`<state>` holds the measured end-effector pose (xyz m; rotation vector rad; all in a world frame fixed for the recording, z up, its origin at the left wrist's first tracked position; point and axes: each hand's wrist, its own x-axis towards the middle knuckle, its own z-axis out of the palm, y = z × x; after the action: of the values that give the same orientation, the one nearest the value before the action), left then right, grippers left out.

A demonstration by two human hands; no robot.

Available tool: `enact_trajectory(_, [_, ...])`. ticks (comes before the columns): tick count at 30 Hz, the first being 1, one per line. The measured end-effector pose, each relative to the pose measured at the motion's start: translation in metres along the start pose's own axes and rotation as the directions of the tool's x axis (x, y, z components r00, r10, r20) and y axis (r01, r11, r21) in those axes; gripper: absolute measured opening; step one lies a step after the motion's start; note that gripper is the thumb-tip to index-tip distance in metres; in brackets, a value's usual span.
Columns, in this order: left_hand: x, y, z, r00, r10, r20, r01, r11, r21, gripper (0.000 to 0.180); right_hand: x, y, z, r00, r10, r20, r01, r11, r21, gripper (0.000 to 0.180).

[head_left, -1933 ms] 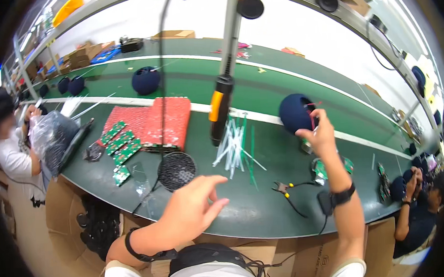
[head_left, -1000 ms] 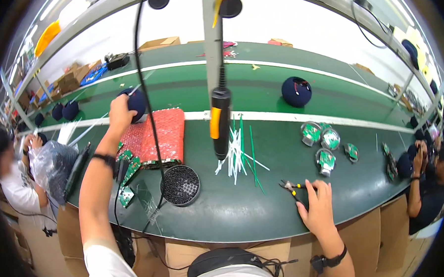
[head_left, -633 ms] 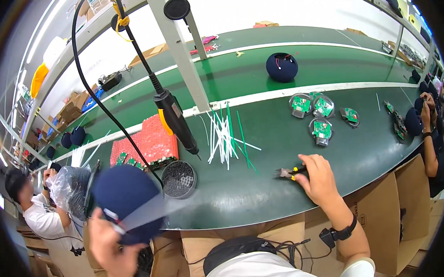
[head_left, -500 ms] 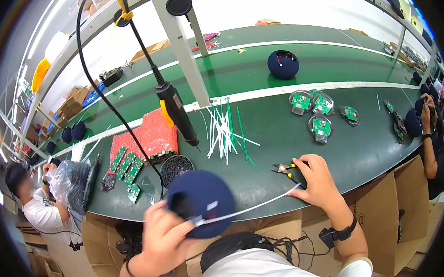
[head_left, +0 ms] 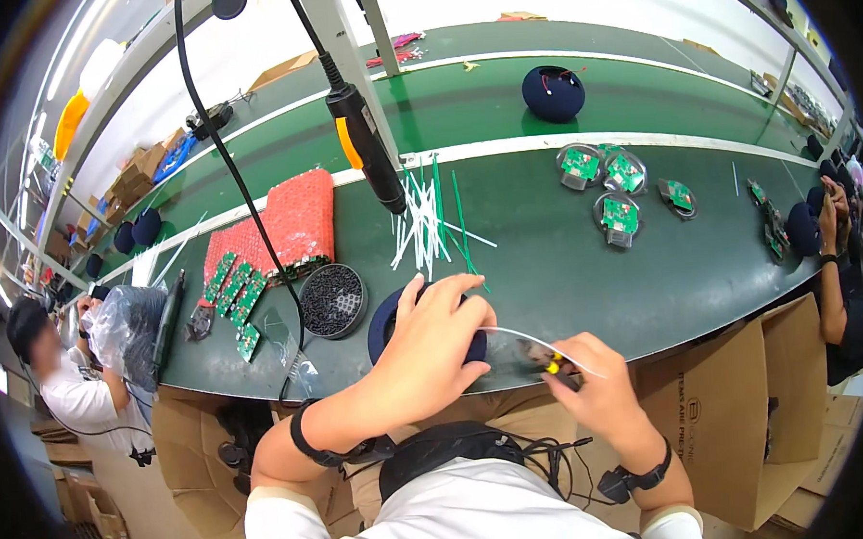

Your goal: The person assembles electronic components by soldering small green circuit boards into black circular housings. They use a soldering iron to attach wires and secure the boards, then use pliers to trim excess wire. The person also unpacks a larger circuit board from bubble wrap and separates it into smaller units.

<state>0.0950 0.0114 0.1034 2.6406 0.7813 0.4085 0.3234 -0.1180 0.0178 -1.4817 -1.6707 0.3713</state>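
Note:
A navy, ball-shaped shell [head_left: 382, 331] rests at the near edge of the green bench, mostly covered by my left hand [head_left: 427, 342]. The fingers of that hand arch over the shell and grip it from above. From beside those fingers a thin white plastic strip, like a cable tie [head_left: 531, 334], curves right, its free end over my right hand [head_left: 591, 383]. My right fingers are closed around a pair of cutting pliers [head_left: 541, 355] with black and yellow handles. The plier jaws look blurred, near the strip and pointing at the shell.
White and green strips [head_left: 424, 217] lie beyond my hands, under a hanging electric screwdriver [head_left: 363, 142]. A round tin of black screws [head_left: 334, 301], green circuit boards [head_left: 240, 292] and red bubble wrap [head_left: 299, 217] are left. Wired boards [head_left: 618, 218] lie right. Co-workers sit at both sides.
The shell has gone from being held up to the bench edge, with my left hand now over it. My right hand has let go of the strip's end and picked up the cutting pliers.

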Motion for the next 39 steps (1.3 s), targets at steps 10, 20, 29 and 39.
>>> enact_trajectory(10, [0.000, -0.010, 0.001, 1.000, -0.018, -0.022, 0.014, 0.980, -0.198, 0.056, 0.031, -0.022, 0.032, 1.000, -0.025, -0.001, 0.025, 0.997, 0.072, 0.040])
enact_trajectory(20, [0.000, -0.011, 0.003, 0.999, -0.027, -0.038, 0.018, 0.972, -0.233, 0.055, 0.033, -0.022, 0.037, 1.000, -0.019, 0.001, 0.018, 0.990, 0.139, 0.042])
enact_trajectory(29, [0.000, -0.011, 0.004, 0.998, -0.038, -0.051, 0.025, 0.972, -0.234, 0.053, 0.037, -0.025, 0.038, 0.997, -0.072, -0.022, 0.074, 0.988, 0.135, 0.045])
enact_trajectory(39, [-0.001, -0.012, 0.005, 0.996, -0.048, -0.070, 0.030, 0.970, -0.243, 0.053, 0.038, -0.028, 0.036, 0.999, -0.050, 0.001, 0.049, 0.992, 0.113, 0.044])
